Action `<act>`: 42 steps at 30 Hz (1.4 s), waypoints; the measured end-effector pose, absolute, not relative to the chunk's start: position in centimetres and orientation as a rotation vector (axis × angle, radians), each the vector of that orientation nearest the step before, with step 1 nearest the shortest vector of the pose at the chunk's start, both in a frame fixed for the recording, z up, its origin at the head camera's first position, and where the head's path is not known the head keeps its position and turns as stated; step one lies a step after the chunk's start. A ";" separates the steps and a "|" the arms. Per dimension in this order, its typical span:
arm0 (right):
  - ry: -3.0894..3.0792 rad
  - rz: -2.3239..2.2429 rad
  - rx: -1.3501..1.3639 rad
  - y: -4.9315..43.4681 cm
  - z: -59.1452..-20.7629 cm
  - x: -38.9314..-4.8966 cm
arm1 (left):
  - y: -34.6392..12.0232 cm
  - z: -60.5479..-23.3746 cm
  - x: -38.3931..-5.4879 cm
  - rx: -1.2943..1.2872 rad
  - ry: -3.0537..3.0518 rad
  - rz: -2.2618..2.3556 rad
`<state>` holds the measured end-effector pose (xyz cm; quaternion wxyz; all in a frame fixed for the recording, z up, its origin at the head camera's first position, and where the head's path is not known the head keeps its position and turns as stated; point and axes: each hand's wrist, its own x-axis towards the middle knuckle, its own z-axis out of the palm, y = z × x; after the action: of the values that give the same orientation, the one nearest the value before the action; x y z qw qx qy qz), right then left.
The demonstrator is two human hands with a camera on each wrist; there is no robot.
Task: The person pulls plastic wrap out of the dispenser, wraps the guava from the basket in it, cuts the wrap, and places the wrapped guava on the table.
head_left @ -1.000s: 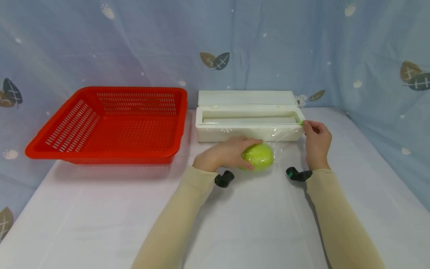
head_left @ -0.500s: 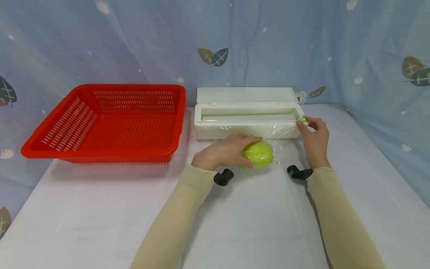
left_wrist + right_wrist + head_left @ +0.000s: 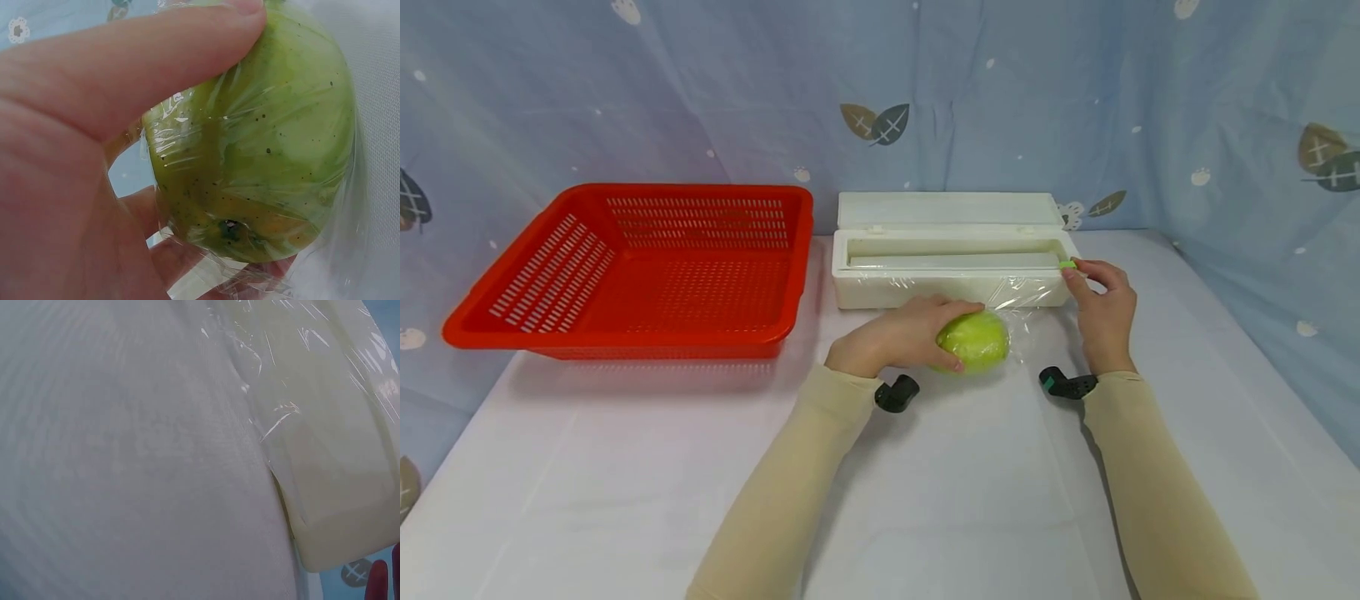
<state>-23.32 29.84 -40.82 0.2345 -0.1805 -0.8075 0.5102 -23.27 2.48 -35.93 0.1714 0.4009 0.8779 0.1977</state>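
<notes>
A round green fruit [image 3: 976,342] with dark specks sits on the table in front of the white cling film box, wrapped in clear film. My left hand [image 3: 913,335] grips it from the left. In the left wrist view its thumb lies across the top of the wrapped fruit [image 3: 275,144], other fingers partly hidden behind. Clear film [image 3: 1018,321] stretches from the fruit up over the front of the cling film box [image 3: 887,292]. At the right end of the box's front edge, my right hand [image 3: 1105,317] pinches a small green slider [image 3: 1067,264] between thumb and fingertips.
The box lid [image 3: 947,208] stands raised against the curtain, and a film roll [image 3: 955,261] lies inside. To the left is a red plastic basket [image 3: 662,340]. A white cloth covers the table [image 3: 925,500]. Wrist cameras [image 3: 897,393] sit by both hands.
The right hand's fingertips have shifted slightly at the green slider, and more of the slider shows. My left hand keeps its hold on the fruit. The head view has tilted a little.
</notes>
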 end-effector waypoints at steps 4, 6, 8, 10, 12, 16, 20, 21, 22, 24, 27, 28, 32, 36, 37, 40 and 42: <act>-2.210 1.385 -0.491 30.0 -40.7 -23.4 | 2.6 -36.0 -23.3 1.140 2.501 0.550; -2.225 1.380 -0.497 30.0 -40.7 -23.4 | 2.6 -36.0 -23.3 1.142 2.502 0.545; -2.249 1.371 -0.493 30.1 -40.7 -23.4 | 2.6 -36.1 -23.3 1.144 2.503 0.543; -2.250 1.380 -0.489 30.3 -41.0 -23.6 | 2.6 -36.1 -23.3 1.140 2.505 0.544; -2.266 1.372 -0.483 30.6 -41.4 -23.9 | 2.6 -36.1 -23.3 1.138 2.505 0.548; -2.267 1.342 -0.474 31.9 -43.1 -25.0 | 2.6 -36.1 -23.3 1.137 2.507 0.549; -2.297 1.247 -0.466 32.7 -44.0 -25.7 | 2.7 -36.1 -23.2 1.143 2.505 0.546; -2.310 1.201 -0.453 32.6 -43.8 -25.6 | 2.7 -36.0 -23.2 1.144 2.505 0.545; -2.320 1.151 -0.437 32.4 -43.5 -25.5 | 2.7 -36.0 -23.2 1.143 2.504 0.545; -2.348 1.030 -0.379 31.6 -42.3 -24.9 | 2.6 -36.0 -23.2 1.136 2.501 0.547; -2.379 0.852 -0.262 30.2 -40.5 -23.8 | 2.6 -36.1 -23.3 1.126 2.500 0.546; -2.384 0.810 -0.228 29.8 -40.0 -23.4 | 2.6 -36.1 -23.3 1.123 2.500 0.545; -2.388 0.724 -0.168 29.0 -39.1 -22.9 | 2.6 -36.1 -23.3 1.112 2.501 0.545; -2.405 0.709 -0.176 29.0 -39.1 -22.8 | 2.6 -36.0 -23.3 1.107 2.497 0.549; -2.415 0.703 -0.184 29.0 -39.1 -22.9 | 2.6 -36.0 -23.3 1.108 2.497 0.549; -2.423 0.700 -0.188 29.0 -39.1 -22.9 | 2.7 -36.0 -23.3 1.112 2.498 0.550; -2.412 0.702 -0.186 29.0 -39.2 -23.0 | 2.7 -36.0 -23.3 1.112 2.500 0.549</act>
<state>-23.02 28.98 -39.20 0.3062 -0.0703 -0.9115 0.2653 -23.29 2.65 -35.99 0.1745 0.3923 0.8821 0.1937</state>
